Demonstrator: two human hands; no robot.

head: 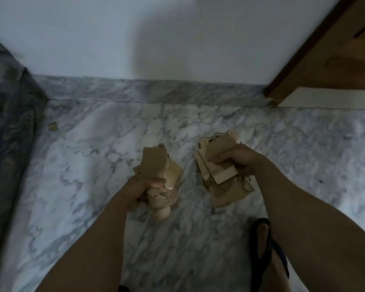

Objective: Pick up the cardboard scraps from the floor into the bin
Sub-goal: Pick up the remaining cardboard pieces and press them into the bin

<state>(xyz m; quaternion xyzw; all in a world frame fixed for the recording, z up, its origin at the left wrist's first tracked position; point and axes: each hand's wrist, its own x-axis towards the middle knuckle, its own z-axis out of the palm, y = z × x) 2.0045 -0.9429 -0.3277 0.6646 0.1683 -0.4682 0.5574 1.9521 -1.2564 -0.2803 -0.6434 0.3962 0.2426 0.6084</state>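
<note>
My left hand (142,191) grips a bundle of brown cardboard scraps (154,165) that sticks up above the marble floor. My right hand (236,159) holds a second, thicker handful of cardboard scraps (217,171), with torn pieces hanging below it. One small cardboard scrap (53,126) lies alone on the floor at the far left, close to the patterned fabric. No bin is in view.
A marble floor (114,144) runs up to a marble skirting and a white wall (156,39). Patterned blue fabric (11,123) borders the left side. A wooden door frame (316,60) stands at the upper right. My foot in a dark sandal (266,249) is at the bottom right.
</note>
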